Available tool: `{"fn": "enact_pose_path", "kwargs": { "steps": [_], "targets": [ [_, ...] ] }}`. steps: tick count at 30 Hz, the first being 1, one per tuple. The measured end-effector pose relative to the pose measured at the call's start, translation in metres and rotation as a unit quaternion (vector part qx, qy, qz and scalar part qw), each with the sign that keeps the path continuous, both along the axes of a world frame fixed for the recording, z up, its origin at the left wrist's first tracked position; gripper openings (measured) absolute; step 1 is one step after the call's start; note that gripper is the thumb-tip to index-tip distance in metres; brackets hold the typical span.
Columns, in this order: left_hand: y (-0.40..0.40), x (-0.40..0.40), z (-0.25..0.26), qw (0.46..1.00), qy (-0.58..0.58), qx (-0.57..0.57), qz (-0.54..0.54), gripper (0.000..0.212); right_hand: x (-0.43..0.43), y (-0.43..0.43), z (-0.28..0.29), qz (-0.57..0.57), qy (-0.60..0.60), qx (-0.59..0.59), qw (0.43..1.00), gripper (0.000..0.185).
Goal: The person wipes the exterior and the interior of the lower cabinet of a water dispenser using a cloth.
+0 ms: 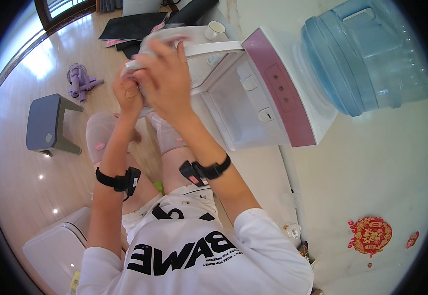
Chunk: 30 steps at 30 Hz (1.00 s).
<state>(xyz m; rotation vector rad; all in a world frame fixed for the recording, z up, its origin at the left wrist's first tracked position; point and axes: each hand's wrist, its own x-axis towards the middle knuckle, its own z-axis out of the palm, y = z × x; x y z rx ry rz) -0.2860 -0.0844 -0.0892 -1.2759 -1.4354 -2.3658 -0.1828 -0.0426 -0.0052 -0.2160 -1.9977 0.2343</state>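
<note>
Both hands are raised in front of me, close together, around a whitish thin thing (134,65). Motion blur hides whether it is cloth or plastic film. My left hand (128,96) pinches its lower end with curled fingers. Just above and to the right, my right hand (169,75) has its fingers bent over the same thing, also blurred. Beyond my fingers a pale blurred part of it reaches upward. The water dispenser (280,86), white with a pink front panel, stands right of my right hand. A blue water bottle (350,62) sits on it.
A white cup (215,30) stands past the dispenser. On the left floor are a grey stool (44,121) and a purple corded bundle (79,82). Black mats (133,27) lie ahead. A white lidded bin (55,247) is at lower left. A red ornament (371,236) hangs on the right wall.
</note>
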Motion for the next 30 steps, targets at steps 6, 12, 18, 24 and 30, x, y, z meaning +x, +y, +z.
{"fn": "enact_pose_path", "kwargs": {
  "steps": [6,12,18,24,30],
  "targets": [
    [0.000,-0.002,0.009,0.999,-0.029,-0.028,-0.029,0.059,0.018,0.044,-0.003,-0.081,-0.103,0.093,0.987,0.054],
    [0.002,-0.009,0.016,0.979,-0.081,0.020,-0.184,0.063,0.065,0.094,-0.003,-0.200,-0.098,0.079,0.972,0.044],
    [0.006,-0.020,0.004,0.961,-0.084,0.028,-0.261,0.060,0.027,0.050,-0.020,-0.158,-0.027,-0.010,0.987,0.040],
    [0.021,-0.029,-0.063,0.994,0.013,-0.078,-0.074,0.047,-0.046,-0.018,-0.025,-0.062,-0.036,0.083,0.994,0.029],
    [0.007,-0.028,-0.060,0.960,-0.139,-0.062,-0.235,0.042,-0.022,0.012,-0.028,-0.041,-0.041,0.209,0.976,0.020]
  ]
}}
